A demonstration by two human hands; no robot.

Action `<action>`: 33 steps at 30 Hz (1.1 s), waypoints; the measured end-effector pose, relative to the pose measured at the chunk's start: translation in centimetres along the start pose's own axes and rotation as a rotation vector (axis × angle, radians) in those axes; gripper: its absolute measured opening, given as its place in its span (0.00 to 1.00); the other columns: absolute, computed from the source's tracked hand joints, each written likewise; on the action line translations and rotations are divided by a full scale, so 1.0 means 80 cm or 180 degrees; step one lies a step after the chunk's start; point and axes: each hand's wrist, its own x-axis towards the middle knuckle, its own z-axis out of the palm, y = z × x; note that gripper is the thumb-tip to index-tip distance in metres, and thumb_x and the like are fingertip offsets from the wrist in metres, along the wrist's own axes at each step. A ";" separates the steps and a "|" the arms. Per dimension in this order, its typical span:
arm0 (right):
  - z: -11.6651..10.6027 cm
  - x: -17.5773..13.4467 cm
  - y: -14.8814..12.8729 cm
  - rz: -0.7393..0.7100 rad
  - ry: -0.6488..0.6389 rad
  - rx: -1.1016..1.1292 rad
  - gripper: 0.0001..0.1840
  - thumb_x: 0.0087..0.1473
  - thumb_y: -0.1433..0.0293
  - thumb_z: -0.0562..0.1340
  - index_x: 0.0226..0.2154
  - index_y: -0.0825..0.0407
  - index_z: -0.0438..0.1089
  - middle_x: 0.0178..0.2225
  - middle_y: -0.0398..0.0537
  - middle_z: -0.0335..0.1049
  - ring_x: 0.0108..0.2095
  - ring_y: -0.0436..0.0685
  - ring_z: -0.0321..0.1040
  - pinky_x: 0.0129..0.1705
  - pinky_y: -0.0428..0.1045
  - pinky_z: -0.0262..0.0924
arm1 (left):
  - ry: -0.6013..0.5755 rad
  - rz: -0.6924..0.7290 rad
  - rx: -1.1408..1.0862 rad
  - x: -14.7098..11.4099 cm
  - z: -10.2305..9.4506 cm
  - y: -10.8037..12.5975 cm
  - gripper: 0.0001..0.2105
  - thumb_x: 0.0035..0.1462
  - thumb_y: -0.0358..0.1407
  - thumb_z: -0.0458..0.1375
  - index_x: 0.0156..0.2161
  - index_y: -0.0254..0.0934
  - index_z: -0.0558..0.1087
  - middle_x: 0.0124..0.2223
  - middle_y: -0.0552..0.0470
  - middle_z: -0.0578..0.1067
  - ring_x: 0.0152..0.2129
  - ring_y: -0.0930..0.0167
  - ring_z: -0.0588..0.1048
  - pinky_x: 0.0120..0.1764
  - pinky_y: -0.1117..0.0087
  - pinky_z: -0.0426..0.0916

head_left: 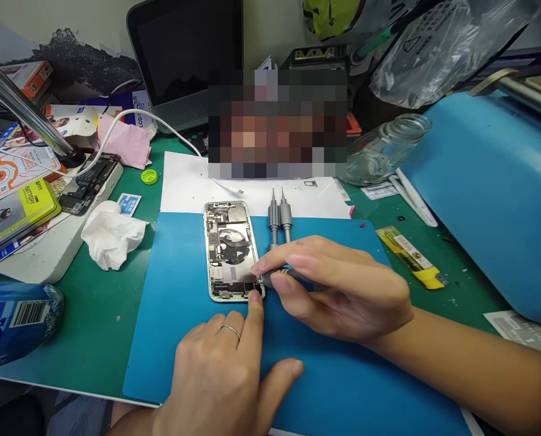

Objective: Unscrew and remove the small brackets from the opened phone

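Note:
A smartphone (pixel 230 254) lies on the blue mat (pixel 170 339) with its screen off and its inner parts bare. The index finger of my left hand (pixel 225 351) is stretched out and presses on the phone's lower right corner. My left thumb points away to the right, and the other fingers are bent. From the right, my right hand (pixel 338 284) reaches over the phone's lower right edge, index fingertip touching it, thumb held apart. Beside the phone lie two grey screwdrivers (pixel 274 218), tips pointing away. My right hand partly covers their handles and a grey ribbed part below them.
White paper (pixel 184 181) with a white cable lies behind the mat. A crumpled tissue (pixel 114 236) and a blue can (pixel 19 324) stand left. A yellow cutter-like packet (pixel 411 257), a glass jar (pixel 383 148) and a blue padded surface (pixel 488 194) are right. A blurred patch hides the back middle.

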 end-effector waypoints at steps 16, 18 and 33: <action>0.002 0.000 0.000 -0.0014 0.0021 -0.0027 0.18 0.59 0.83 0.63 0.51 0.57 0.66 0.33 0.52 0.79 0.32 0.51 0.78 0.30 0.45 0.76 | 0.0044 -0.0001 0.0007 0.002 0.000 0.000 0.25 0.77 0.47 0.40 0.51 0.30 0.74 0.29 0.51 0.78 0.24 0.69 0.78 0.25 0.67 0.68; 0.002 -0.001 -0.001 -0.0005 0.0033 -0.0054 0.19 0.58 0.84 0.62 0.51 0.56 0.66 0.33 0.51 0.79 0.33 0.52 0.79 0.30 0.46 0.76 | 0.0032 -0.0010 -0.0010 0.002 0.000 0.000 0.25 0.77 0.47 0.40 0.51 0.30 0.74 0.30 0.51 0.78 0.24 0.69 0.78 0.26 0.67 0.69; -0.005 -0.001 0.004 -0.0021 -0.0017 -0.0196 0.20 0.57 0.83 0.63 0.51 0.55 0.69 0.37 0.54 0.82 0.36 0.55 0.82 0.36 0.46 0.80 | -0.0090 -0.0025 -0.0018 0.001 0.000 0.002 0.26 0.76 0.47 0.41 0.59 0.25 0.68 0.31 0.52 0.78 0.25 0.69 0.79 0.25 0.65 0.72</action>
